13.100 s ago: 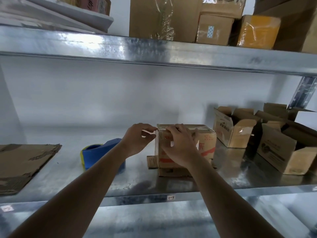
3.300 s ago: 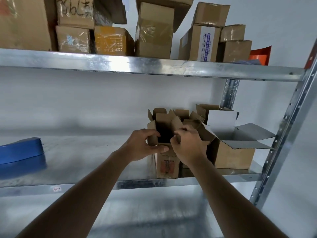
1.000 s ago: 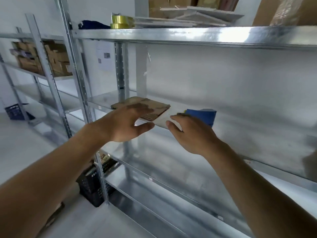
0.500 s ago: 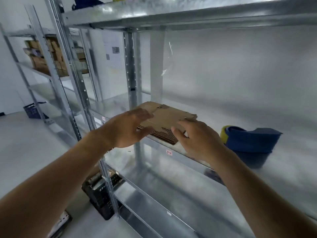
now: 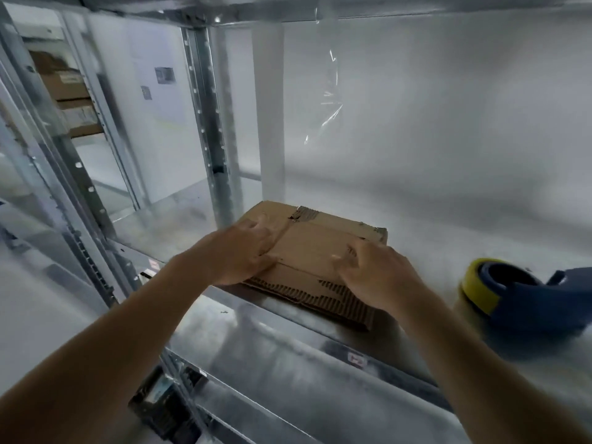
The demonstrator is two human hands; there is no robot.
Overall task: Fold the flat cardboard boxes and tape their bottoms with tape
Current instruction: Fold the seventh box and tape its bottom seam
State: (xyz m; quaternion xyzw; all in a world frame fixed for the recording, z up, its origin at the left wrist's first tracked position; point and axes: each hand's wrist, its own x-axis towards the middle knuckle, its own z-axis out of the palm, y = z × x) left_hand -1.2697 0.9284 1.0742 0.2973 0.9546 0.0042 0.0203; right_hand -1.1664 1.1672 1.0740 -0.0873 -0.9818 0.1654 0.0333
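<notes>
Flat boxes: A stack of flat cardboard boxes (image 5: 315, 251) is lying on the metal shelf (image 5: 288, 344), near its left end. The stack is sitting close to the front edge of the shelf. The front edge of the stack is torn, and the wavy inside of the cardboard is showing there.

Left hand: The left hand (image 5: 238, 256) is resting on the left side of the stack. Its fingers are bending down onto the top sheet. The thumb is lying along the front left edge. It is touching the cardboard, but I cannot tell if it is gripping it, because the picture is blurry.

Right hand: The right hand (image 5: 376, 274) is sitting on the right front part of the stack. Its fingers are curling down onto the top sheet. I cannot tell if it is holding the cardboard tight or only pressing on it.

Tape: A blue tape holder (image 5: 528, 299) with a yellow roll in it is lying on the same shelf. It is off to the right of the stack, well apart from both hands.

Clear strip: A thin strip of clear tape (image 5: 330, 100) is hanging down from the shelf above, behind the stack.

Post: A metal post (image 5: 211, 129) with holes in it is standing behind the left corner of the stack.
</notes>
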